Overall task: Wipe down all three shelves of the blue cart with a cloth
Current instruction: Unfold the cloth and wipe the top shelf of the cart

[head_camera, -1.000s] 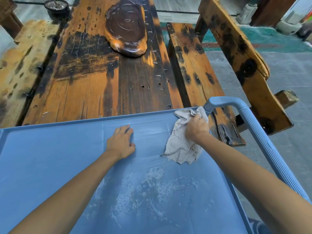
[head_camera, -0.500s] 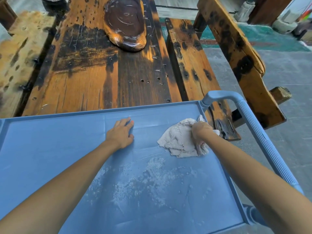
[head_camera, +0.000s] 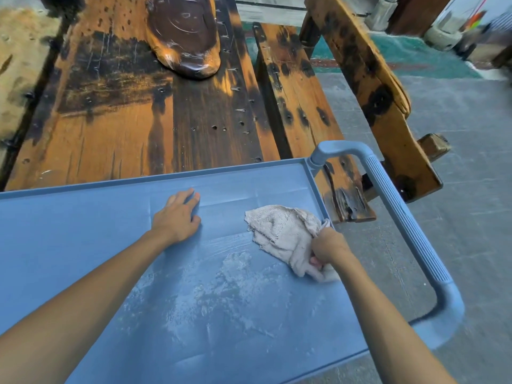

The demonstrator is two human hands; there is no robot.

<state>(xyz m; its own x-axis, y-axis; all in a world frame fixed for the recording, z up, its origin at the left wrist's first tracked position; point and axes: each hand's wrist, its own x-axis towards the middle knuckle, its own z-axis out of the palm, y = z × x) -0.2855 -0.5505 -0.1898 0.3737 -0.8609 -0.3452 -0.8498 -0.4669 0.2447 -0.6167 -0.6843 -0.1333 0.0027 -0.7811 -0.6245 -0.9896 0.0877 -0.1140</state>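
1. Right hand (head_camera: 329,245) is gripping the cloth (head_camera: 282,231), fingers curled round its near-right end; cloth is trailing far-left across the top shelf (head_camera: 83,231).
2. Left hand (head_camera: 177,217) is resting flat, fingers straight, left of the cloth.
3. Dusty patch (head_camera: 221,289) is lying near-left of the cloth; raised rim just right, open room left.

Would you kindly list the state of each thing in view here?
Top shelf: dusty white patch in the middle, not yet wiped.
Cloth: crumpled, lying on the shelf near its right edge.
Right hand: gripping the cloth.
Left hand: flat on the shelf.
Handle: untouched.
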